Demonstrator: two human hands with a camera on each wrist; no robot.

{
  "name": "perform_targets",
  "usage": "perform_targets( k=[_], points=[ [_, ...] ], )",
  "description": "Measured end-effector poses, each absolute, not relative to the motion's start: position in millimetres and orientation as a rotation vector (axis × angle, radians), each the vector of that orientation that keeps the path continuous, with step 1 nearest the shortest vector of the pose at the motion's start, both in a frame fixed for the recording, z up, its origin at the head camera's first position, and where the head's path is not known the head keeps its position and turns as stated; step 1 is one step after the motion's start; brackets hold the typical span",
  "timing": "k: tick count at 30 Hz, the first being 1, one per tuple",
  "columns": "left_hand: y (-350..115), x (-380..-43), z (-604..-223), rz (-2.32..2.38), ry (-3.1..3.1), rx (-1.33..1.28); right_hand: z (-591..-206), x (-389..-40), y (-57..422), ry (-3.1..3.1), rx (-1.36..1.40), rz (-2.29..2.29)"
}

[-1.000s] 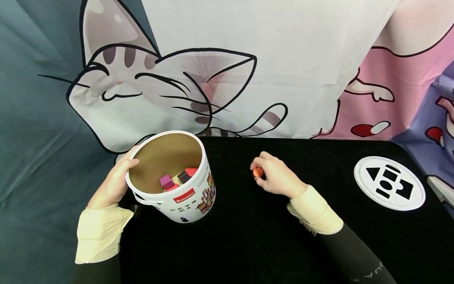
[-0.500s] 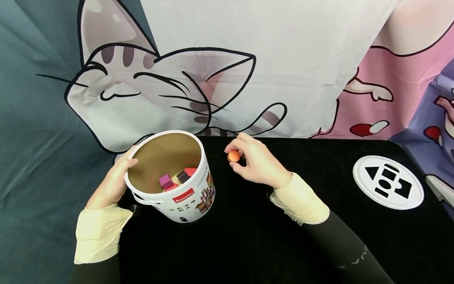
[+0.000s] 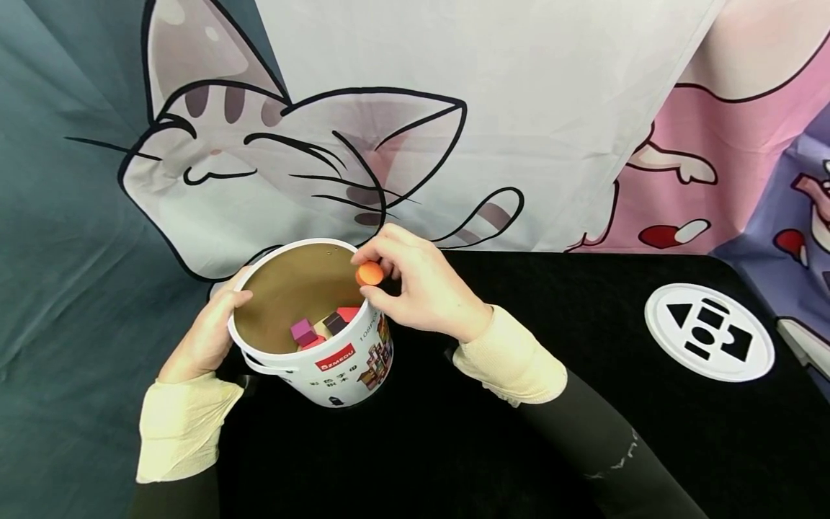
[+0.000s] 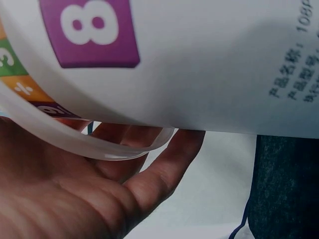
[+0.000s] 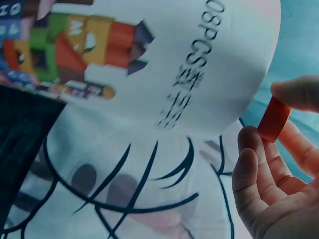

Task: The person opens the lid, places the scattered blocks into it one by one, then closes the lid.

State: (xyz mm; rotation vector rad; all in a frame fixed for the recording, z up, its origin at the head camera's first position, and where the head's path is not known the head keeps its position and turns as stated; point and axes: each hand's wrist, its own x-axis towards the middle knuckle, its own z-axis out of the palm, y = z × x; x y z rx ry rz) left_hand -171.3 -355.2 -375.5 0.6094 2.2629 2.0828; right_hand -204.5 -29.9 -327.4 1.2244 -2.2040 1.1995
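A white bucket with printed sides leans toward me at the left of the black table. My left hand holds it at the left rim, thumb over the edge. In the left wrist view, the fingers lie along its side by the thin plastic handle. Between thumb and fingertips, my right hand pinches an orange short cylinder block right at the bucket's right rim. Inside the bucket are a purple cube, a black block, and red and pale blocks.
A round white lid with shaped cutouts lies at the right side of the black table. A cloth printed with a cartoon cat hangs behind, close to the table's far edge.
My right hand has carried the orange cylinder block left and upward, from the middle of the table to the bucket's right rim. The left hand and bucket have stayed in place.
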Motion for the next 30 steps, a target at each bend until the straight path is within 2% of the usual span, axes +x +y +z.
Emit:
perform_targets(
  k=[15,23,30],
  points=[
    [-355,-171,-375,2.077,2.266,0.604,-305,-200,-58,-2.229,1.295,1.154],
    [-355,-172,-376,2.079,2.275,0.601,-307,-196,-58,-2.378,1.387,0.856],
    [-356,-172,-375,2.067,2.29,0.604,-314,-193,-53,-2.444,1.359,0.725]
  ],
)
